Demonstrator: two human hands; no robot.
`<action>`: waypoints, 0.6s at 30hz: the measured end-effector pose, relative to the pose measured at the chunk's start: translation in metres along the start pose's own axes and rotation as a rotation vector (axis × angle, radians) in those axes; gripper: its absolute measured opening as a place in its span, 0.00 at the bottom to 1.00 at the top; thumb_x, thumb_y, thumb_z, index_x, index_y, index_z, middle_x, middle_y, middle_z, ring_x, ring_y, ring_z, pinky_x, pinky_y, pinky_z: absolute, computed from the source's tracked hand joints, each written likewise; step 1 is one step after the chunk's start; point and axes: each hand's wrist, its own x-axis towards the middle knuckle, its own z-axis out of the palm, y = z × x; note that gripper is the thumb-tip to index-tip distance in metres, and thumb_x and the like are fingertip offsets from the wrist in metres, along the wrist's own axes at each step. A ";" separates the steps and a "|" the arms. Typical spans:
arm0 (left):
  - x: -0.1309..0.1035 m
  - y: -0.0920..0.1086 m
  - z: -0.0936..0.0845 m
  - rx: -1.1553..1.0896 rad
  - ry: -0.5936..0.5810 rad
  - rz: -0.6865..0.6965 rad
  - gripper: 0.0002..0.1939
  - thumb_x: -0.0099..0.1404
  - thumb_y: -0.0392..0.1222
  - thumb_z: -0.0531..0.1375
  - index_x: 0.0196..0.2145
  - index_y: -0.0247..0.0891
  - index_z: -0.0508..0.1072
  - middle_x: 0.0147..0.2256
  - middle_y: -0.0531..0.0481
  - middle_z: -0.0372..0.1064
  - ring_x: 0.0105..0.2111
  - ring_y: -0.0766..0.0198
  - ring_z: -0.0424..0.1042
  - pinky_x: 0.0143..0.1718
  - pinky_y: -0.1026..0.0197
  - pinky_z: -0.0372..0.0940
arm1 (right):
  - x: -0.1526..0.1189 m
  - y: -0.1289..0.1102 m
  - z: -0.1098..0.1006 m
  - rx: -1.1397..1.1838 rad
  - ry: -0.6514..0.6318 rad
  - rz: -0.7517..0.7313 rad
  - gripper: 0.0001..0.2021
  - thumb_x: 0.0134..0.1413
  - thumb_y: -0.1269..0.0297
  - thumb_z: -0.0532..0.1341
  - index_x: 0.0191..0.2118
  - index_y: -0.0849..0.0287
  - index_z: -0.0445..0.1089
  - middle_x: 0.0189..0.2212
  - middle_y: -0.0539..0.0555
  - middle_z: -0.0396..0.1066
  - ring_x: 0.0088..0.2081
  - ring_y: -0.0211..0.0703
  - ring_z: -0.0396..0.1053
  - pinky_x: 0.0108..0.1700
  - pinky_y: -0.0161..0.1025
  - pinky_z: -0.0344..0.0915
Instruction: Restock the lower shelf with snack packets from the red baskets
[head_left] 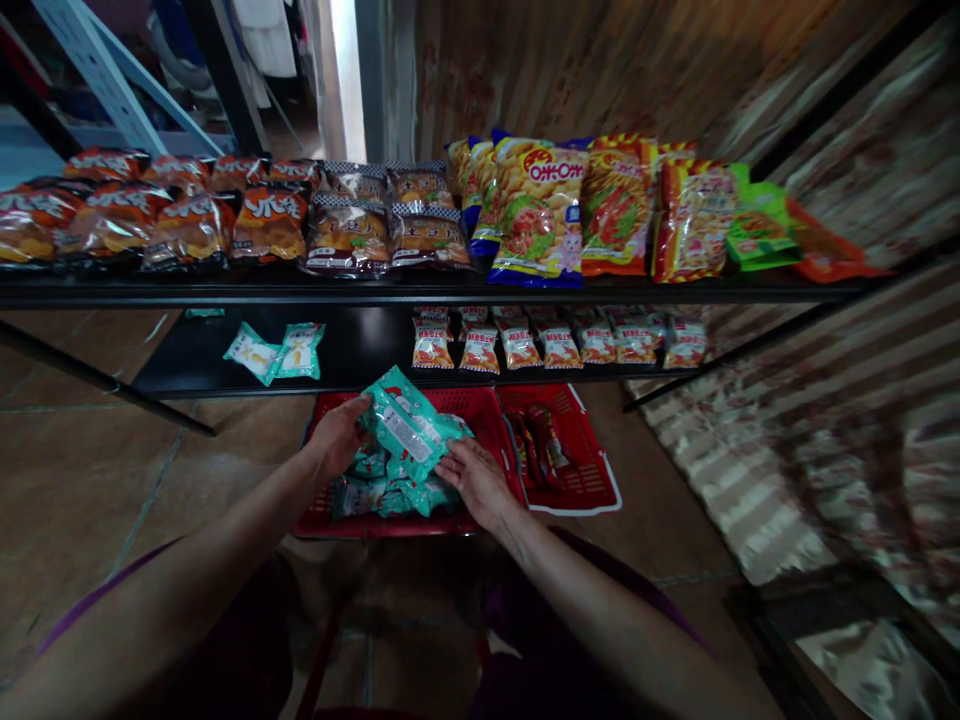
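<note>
Left hand [340,434] grips a teal packet [409,424] (glossy, crinkled).

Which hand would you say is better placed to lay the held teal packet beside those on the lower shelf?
Probably the left hand: it grips the left edge of the held packet and is nearer the shelved packets; the right hand, at the packet's lower right, is farther away.

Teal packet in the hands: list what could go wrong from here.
The teal packet, held near its edges by the left hand and right hand, could slip into the red basket below. If lifted carelessly, it might brush the lower shelf, whose front edge looks close.
</note>
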 end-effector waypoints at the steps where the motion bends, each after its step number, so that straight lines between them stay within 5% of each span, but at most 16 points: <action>1: 0.001 0.001 -0.001 0.020 -0.009 0.019 0.06 0.64 0.35 0.56 0.34 0.32 0.73 0.30 0.47 0.73 0.26 0.67 0.73 0.29 0.65 0.69 | -0.001 -0.002 0.001 -0.004 -0.001 0.002 0.18 0.28 0.59 0.74 0.27 0.56 0.69 0.20 0.44 0.68 0.24 0.34 0.66 0.33 0.36 0.69; 6: 0.000 0.002 -0.002 0.142 -0.075 0.069 0.06 0.59 0.39 0.62 0.32 0.31 0.74 0.29 0.46 0.74 0.25 0.65 0.73 0.27 0.64 0.69 | 0.001 -0.007 0.000 -0.131 -0.045 -0.021 0.19 0.27 0.53 0.74 0.27 0.57 0.72 0.23 0.45 0.70 0.25 0.33 0.64 0.31 0.34 0.63; 13: -0.003 0.002 0.004 0.301 0.022 0.018 0.06 0.59 0.38 0.60 0.28 0.32 0.74 0.25 0.47 0.74 0.22 0.63 0.71 0.25 0.62 0.67 | 0.016 0.002 -0.010 -0.290 -0.046 -0.095 0.20 0.32 0.48 0.70 0.28 0.58 0.71 0.25 0.47 0.70 0.26 0.35 0.65 0.31 0.35 0.61; 15: -0.002 0.002 0.004 0.313 0.009 0.015 0.05 0.58 0.37 0.61 0.27 0.33 0.74 0.25 0.47 0.74 0.22 0.62 0.71 0.26 0.61 0.67 | 0.017 0.000 -0.013 -0.439 -0.041 -0.206 0.18 0.40 0.47 0.66 0.32 0.56 0.73 0.28 0.49 0.72 0.29 0.38 0.67 0.33 0.37 0.63; 18: 0.000 0.000 0.001 0.320 0.023 0.037 0.03 0.56 0.36 0.62 0.27 0.33 0.75 0.25 0.46 0.74 0.21 0.62 0.71 0.26 0.61 0.66 | 0.011 -0.007 -0.016 -0.771 -0.118 -0.569 0.14 0.52 0.51 0.60 0.41 0.53 0.74 0.42 0.54 0.74 0.44 0.46 0.69 0.47 0.45 0.65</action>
